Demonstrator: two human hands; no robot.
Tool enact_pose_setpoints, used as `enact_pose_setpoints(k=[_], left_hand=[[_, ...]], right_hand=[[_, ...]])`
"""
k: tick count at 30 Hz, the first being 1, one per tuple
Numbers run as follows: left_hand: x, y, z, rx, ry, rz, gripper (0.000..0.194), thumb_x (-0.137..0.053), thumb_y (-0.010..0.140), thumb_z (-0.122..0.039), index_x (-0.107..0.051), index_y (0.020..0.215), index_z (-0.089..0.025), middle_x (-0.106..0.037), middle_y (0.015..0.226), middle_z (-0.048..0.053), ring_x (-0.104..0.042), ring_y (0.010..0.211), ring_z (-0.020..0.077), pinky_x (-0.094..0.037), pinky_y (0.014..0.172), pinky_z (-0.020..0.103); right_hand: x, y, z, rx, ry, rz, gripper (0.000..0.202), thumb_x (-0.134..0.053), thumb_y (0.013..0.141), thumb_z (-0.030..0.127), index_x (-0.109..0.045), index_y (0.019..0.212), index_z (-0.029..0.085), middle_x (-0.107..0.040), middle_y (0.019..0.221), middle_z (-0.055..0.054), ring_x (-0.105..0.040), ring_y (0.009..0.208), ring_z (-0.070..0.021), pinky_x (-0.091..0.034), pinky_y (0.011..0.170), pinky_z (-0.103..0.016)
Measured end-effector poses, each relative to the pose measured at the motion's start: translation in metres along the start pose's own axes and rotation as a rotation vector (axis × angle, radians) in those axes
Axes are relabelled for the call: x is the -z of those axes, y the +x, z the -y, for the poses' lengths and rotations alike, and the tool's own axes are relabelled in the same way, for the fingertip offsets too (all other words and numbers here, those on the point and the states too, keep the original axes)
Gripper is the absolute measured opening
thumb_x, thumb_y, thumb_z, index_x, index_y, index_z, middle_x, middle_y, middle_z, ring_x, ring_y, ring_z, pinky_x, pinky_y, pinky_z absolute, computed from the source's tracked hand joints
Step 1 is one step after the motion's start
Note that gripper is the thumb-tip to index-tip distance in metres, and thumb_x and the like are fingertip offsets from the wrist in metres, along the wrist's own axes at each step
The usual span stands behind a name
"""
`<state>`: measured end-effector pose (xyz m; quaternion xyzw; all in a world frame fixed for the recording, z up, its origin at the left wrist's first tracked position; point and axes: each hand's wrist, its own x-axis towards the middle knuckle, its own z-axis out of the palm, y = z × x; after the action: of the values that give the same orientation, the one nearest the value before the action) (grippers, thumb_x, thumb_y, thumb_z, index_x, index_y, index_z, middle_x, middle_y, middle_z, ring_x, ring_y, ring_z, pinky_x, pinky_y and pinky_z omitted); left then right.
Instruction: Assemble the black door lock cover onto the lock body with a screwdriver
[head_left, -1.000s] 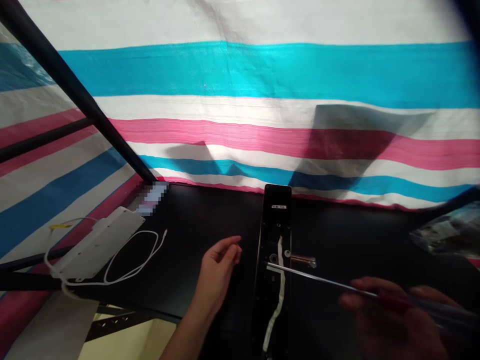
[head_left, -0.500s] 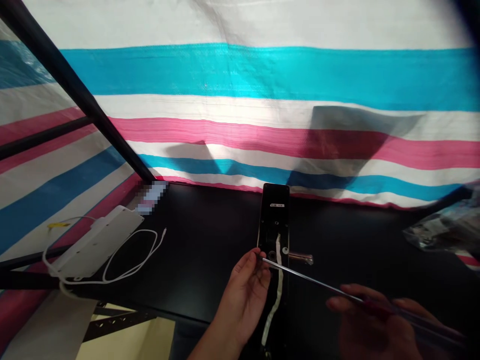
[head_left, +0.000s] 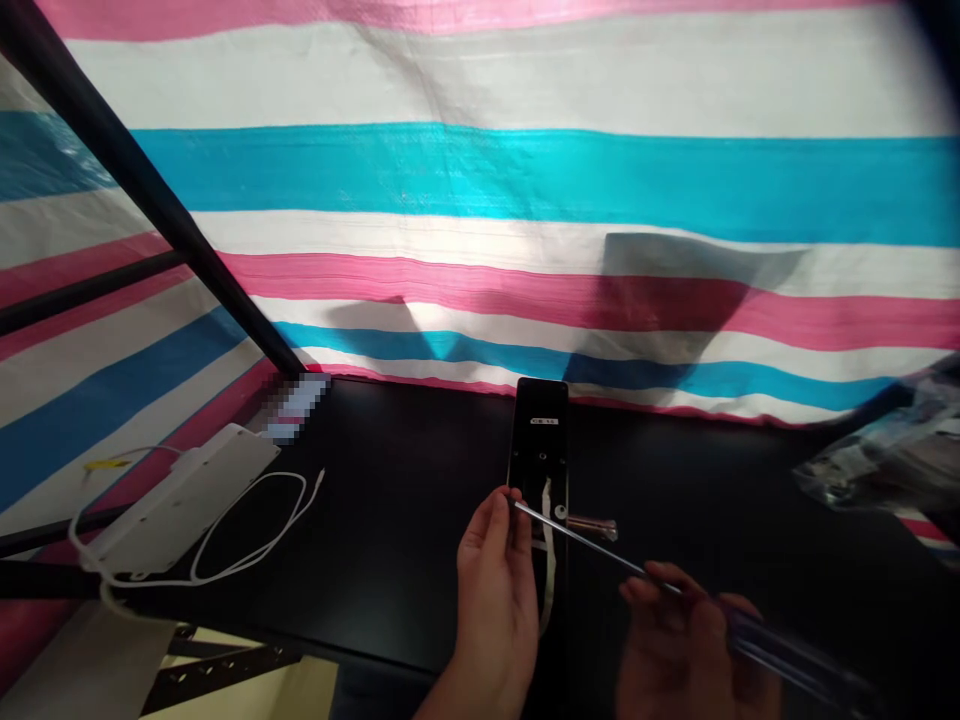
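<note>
Left hand [head_left: 499, 570] leads, thumb and fingertips pinched together at the tip of a screwdriver [head_left: 592, 546], and whether anything tiny sits between them is too small to tell. Right hand [head_left: 694, 645], slightly blurred, has its fingers curled round the dark purplish handle [head_left: 780, 655]. Behind that left hand comes the long black panel [head_left: 541, 400], lying on the black table [head_left: 390, 580], a pale strip [head_left: 548, 575] along it and a short lever [head_left: 594, 526] jutting from its right side. Out left, a white box [head_left: 191, 500] with a white cable [head_left: 319, 488] looped beside it; far right, a clear plastic bag [head_left: 885, 450]; striped sheeting [head_left: 480, 170] fills the back
</note>
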<state>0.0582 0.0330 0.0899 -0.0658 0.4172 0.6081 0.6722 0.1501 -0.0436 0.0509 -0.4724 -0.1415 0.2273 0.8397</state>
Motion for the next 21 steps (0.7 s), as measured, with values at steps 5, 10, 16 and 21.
enact_pose_setpoints(k=[5,10,16,21], left_hand=[[-0.031,0.002,-0.002,-0.019,-0.074,0.063,0.014,-0.058,0.098,-0.008,-0.069,0.091,-0.012,-0.073,0.090,0.005,-0.074,0.078,0.0078,-0.062,0.076,0.015],[-0.035,-0.007,-0.003,0.041,-0.103,0.136,0.010,-0.059,0.098,-0.010,-0.068,0.095,-0.012,-0.074,0.092,0.007,-0.075,0.083,0.0111,-0.062,0.077,0.018],[-0.032,-0.012,-0.002,0.076,-0.105,0.143,0.005,-0.065,0.095,-0.013,-0.068,0.098,-0.015,-0.075,0.096,0.007,-0.075,0.084,0.0125,-0.062,0.074,0.019],[-0.025,-0.008,-0.003,0.024,-0.013,0.206,0.005,-0.069,0.092,-0.017,-0.071,0.095,-0.014,-0.076,0.100,0.009,-0.074,0.093,0.0160,-0.060,0.083,0.024]], right_hand=[[-0.015,-0.010,-0.004,0.059,0.041,0.048,0.015,-0.058,0.097,0.027,-0.063,0.111,0.031,-0.075,0.102,0.001,-0.075,0.076,-0.0164,-0.063,0.072,-0.035],[-0.018,0.003,0.006,0.037,0.071,-0.014,0.009,-0.060,0.097,0.029,-0.067,0.103,0.027,-0.076,0.095,0.002,-0.074,0.071,-0.0123,-0.062,0.070,-0.027],[-0.004,0.010,-0.005,-0.092,0.099,-0.046,0.009,-0.066,0.093,0.033,-0.067,0.100,0.027,-0.077,0.097,-0.001,-0.073,0.072,-0.0143,-0.064,0.069,-0.029],[0.000,0.013,-0.004,-0.087,0.072,-0.067,0.010,-0.068,0.091,0.032,-0.067,0.098,0.025,-0.077,0.093,-0.002,-0.073,0.070,-0.0150,-0.064,0.067,-0.030]])
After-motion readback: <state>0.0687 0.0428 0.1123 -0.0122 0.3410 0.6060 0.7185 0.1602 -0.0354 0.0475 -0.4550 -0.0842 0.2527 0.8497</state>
